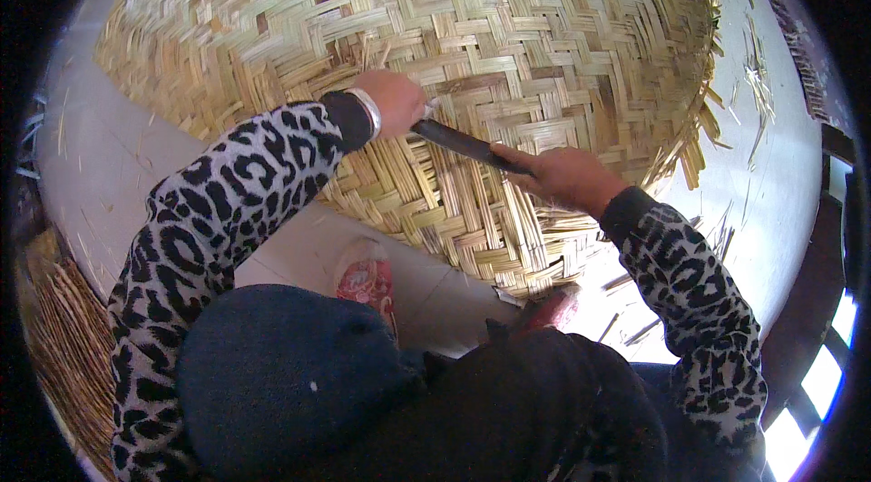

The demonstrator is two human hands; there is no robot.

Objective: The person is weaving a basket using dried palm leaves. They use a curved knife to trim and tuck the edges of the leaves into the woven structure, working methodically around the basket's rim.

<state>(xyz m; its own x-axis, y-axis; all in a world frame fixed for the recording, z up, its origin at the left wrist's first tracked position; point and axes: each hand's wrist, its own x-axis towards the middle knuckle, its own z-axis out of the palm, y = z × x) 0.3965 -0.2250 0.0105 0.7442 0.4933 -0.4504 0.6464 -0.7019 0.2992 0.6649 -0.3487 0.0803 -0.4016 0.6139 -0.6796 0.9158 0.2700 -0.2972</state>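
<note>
A large woven mat of flat straw-coloured strips [544, 74] spreads over the floor before me, its near edge loose and unwoven in places. My right hand [570, 175] is closed round the near end of a long, dark, flat tool [464, 144], one finger stretched along it. Whether it is a knife or a plain bar, I cannot tell. My left hand [392, 103], with a light bracelet on the wrist, is closed at the tool's far end, low over the mat. What its fingers hold is hidden.
A bundle of thin brown stalks [68, 328] lies at the lower left. Loose straw bits [758, 87] are scattered on the pale floor [154, 155] to the right. My knee in dark blue cloth [290, 373] and a red patterned shoe [367, 282] are close to the mat's near edge.
</note>
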